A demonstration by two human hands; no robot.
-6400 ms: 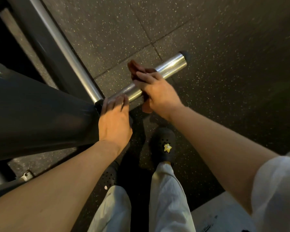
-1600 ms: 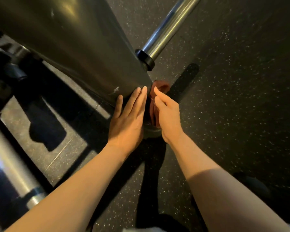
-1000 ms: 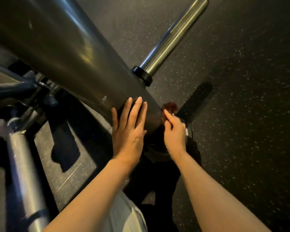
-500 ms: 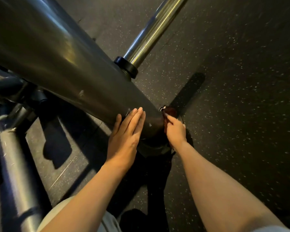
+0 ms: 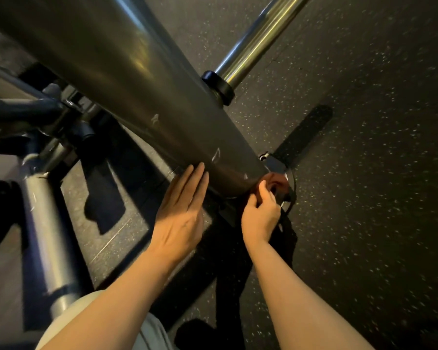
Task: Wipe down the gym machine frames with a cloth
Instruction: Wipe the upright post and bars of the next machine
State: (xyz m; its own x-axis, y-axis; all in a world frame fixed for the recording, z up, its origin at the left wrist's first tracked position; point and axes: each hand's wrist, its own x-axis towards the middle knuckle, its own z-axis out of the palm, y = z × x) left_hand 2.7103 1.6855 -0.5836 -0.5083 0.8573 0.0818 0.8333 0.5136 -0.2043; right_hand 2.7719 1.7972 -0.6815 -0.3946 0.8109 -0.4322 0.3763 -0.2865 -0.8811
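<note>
Head view: your left hand [image 5: 180,218], fingers straight and together, lies flat against the lower end of the grey frame tube [image 5: 116,61] running from upper left to centre. Your right hand [image 5: 261,215], fingers curled, pinches the reddish-brown cloth [image 5: 276,183] at the tube's foot, right of centre, above the speckled floor [image 5: 364,173].

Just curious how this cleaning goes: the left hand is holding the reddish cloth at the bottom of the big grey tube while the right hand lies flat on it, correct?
Sides swapped. The head view shows the right hand gripping the reddish cloth at the grey tube's base; the left hand lies flat.
</note>
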